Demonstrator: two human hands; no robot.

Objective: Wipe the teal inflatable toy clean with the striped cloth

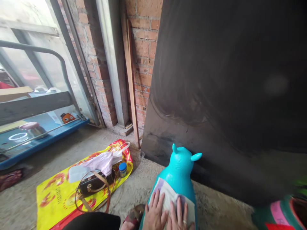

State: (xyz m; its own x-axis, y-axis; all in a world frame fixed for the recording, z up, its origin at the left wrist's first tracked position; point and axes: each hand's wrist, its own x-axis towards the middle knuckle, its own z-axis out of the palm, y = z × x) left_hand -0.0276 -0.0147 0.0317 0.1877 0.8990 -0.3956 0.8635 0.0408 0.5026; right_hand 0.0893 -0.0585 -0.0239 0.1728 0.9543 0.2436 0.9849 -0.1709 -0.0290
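Observation:
A turquoise inflatable animal toy (181, 166) with two small ears stands upright in front of me on the concrete floor. Over its back lies a pale cloth or sheet of paper (168, 189) with purplish patches; I cannot tell which material it is. My left hand (155, 211) rests flat on this piece, fingers stretched out and pointing forward. Beside it, my right hand (178, 215), with a ring on one finger, presses flat on the same piece. Both wrists fall outside the bottom of the view.
A black board (216, 80) leans against the brick wall (144, 48). On the left, a yellow printed sheet (51, 195) carries a dark handbag (90, 185), a blue-lidded jar (122, 169) and a lilac cloth (102, 162). A blue cart (72, 129) stands beyond; a green pot (263, 214) is lower right.

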